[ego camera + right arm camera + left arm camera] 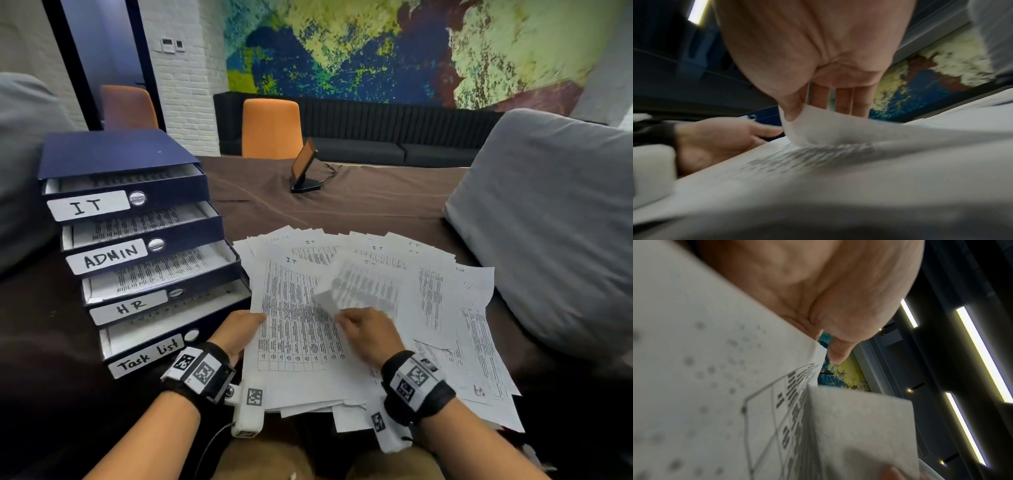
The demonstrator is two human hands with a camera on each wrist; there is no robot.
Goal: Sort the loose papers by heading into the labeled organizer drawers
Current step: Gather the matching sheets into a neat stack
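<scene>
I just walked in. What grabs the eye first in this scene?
Probably the fan of printed papers spread over the brown tablecloth, with the right hand pinching up one sheet's corner and the left hand gripping another sheet's edge. To their left stands a dark blue drawer organizer, hand-labeled IT, ADMIN, HR and Task list. Behind, a bright mural fills the wall.

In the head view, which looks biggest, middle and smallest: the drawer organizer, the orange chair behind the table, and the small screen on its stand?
1. Drawer organizer, largest, though it is also nearest the camera.
2. Orange chair.
3. Small screen, smallest.
</scene>
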